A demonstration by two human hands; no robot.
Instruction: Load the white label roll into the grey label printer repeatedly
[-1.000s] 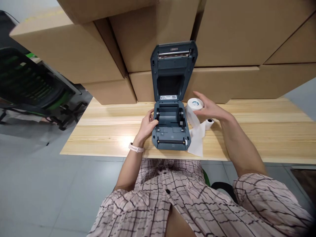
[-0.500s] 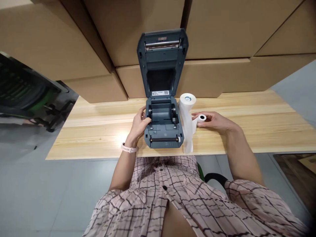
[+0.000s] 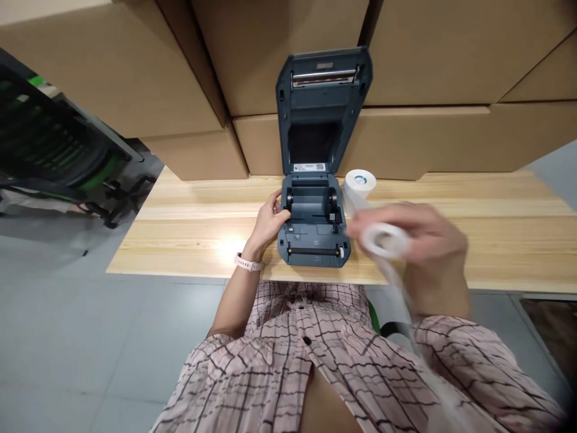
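Note:
A dark grey label printer [image 3: 314, 231] stands on the table, its lid [image 3: 322, 107] swung up and its inside bare of any roll. My left hand [image 3: 269, 224] grips the printer's left side, thumb over the inner edge and fingers outside. In front of the printer's right side, raised towards me, my blurred right hand [image 3: 430, 240] is closed around a small white paper roll [image 3: 400, 242]. From it a smeared paper strip [image 3: 399, 287] trails down to the lower right. A larger white label roll [image 3: 369, 182] sits at the printer's right, its loose end partly hidden by my right hand.
Large cardboard boxes [image 3: 451, 141] form a wall along the back of the wooden table [image 3: 202, 222]. The table's front edge lies close to my body. A black and green chair [image 3: 58, 132] stands on the floor at the left.
My right hand has lifted the small roll off the table towards me, its strip now trailing downwards. My left hand keeps its grip on the printer. The view has shifted slightly left.

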